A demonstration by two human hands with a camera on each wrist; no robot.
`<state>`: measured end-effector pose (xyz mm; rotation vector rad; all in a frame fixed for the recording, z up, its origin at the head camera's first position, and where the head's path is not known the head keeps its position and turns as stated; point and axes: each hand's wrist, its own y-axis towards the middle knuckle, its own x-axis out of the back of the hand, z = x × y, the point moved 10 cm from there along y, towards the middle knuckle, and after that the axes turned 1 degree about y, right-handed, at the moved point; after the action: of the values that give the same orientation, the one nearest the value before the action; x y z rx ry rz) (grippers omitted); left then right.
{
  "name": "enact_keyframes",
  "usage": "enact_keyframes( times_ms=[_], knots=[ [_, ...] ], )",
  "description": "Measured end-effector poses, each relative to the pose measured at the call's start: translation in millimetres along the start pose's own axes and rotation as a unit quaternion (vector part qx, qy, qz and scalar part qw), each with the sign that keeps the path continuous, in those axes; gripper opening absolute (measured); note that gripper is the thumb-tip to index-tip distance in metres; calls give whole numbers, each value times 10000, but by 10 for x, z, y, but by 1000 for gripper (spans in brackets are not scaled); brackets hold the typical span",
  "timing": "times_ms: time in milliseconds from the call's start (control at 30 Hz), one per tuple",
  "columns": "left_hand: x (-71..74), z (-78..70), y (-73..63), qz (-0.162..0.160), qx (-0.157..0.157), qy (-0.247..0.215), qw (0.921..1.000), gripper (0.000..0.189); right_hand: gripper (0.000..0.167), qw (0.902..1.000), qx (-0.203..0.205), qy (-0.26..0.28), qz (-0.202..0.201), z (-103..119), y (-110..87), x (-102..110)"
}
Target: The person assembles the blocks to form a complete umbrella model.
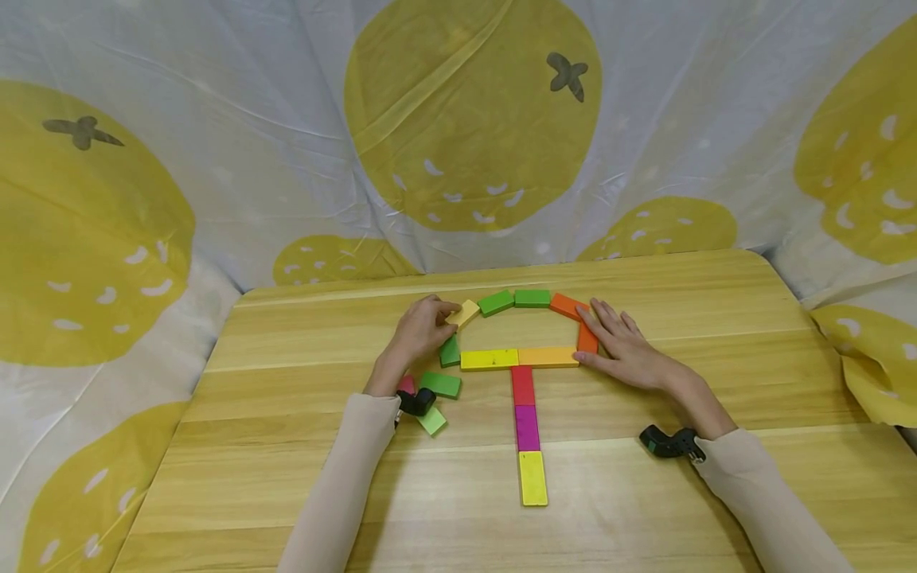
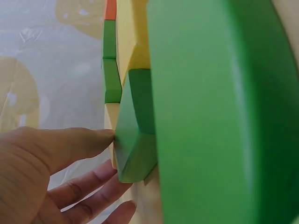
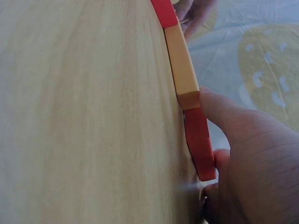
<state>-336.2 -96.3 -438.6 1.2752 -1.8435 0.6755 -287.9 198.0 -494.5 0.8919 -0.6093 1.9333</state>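
Coloured wooden blocks form an umbrella-like outline on the table. My left hand (image 1: 421, 325) pinches a pale yellow block (image 1: 466, 313) at the upper left of the arch, and in the left wrist view the thumb (image 2: 93, 135) lies beside a dark green block (image 2: 133, 154). Two green blocks (image 1: 532, 298) top the arch. Two orange blocks (image 1: 587, 337) form its right side, where my right hand (image 1: 622, 350) rests with fairly straight fingers touching them. Its thumb reaches the end of a light orange block (image 1: 548, 356), which abuts a yellow block (image 1: 489, 360).
Below the crossbar run a red block (image 1: 524, 386), a purple block (image 1: 527, 428) and a yellow block (image 1: 532, 478). Loose by the left wrist lie a green block (image 1: 440, 385), a light green block (image 1: 433, 421) and a partly hidden pink block (image 1: 407, 384). A patterned cloth (image 1: 308, 159) hangs behind the table.
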Motion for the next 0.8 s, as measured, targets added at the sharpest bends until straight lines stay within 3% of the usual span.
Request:
enact_keyframes(
  times_ms=[200,500,800],
  knots=[
    [28,61,-109,58,-7,-467,9989,43,88,9999,107,53,-33,52,-21,27],
    [66,216,-450,606,161,-957,9934,64,89,10000,-1,-33,-3,37,-18,19],
    [1,156,-514,589,-71,-785,9951,63,88,9996,-134,-190,138,38,2,4]
  ],
)
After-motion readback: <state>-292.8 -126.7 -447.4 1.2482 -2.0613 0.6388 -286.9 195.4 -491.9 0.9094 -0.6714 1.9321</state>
